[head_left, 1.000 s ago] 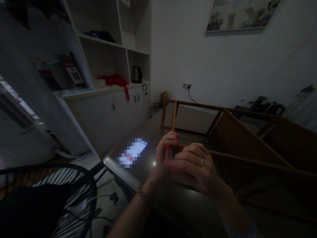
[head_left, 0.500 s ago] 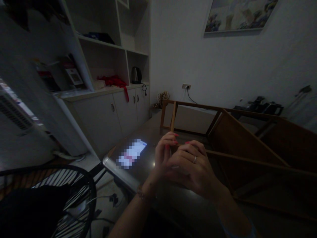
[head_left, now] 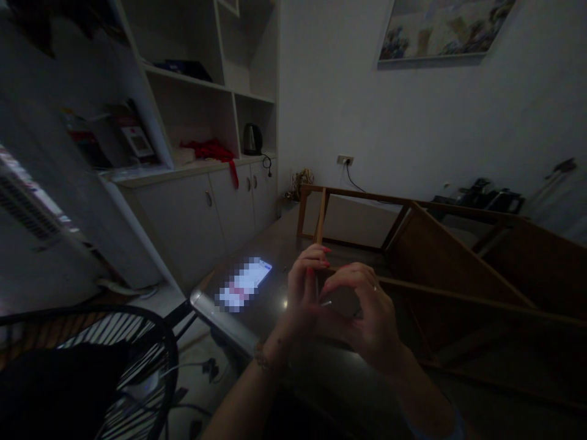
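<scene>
The room is dim. My left hand [head_left: 305,287] and my right hand [head_left: 367,315] meet above a dark table [head_left: 275,287], at the near corner of a wooden shelf frame [head_left: 440,256] lying on its side. The left fingers curl around the frame's corner post. The right hand is cupped beside them, fingers bent, and a thin pale metal piece [head_left: 326,302] shows between the two hands; which hand holds it I cannot make out. A lit phone [head_left: 244,282] lies on the table just left of my left hand.
A black floor fan [head_left: 92,373] stands at lower left with cables on the floor. White cabinets and shelves [head_left: 202,201] with a kettle [head_left: 250,138] line the left wall. A wall socket [head_left: 345,159] and a painting [head_left: 440,27] are on the far wall.
My right hand has turned and lifted, going from lying flat over the frame's corner to a cupped pose with its palm showing. The left hand and the phone stayed put.
</scene>
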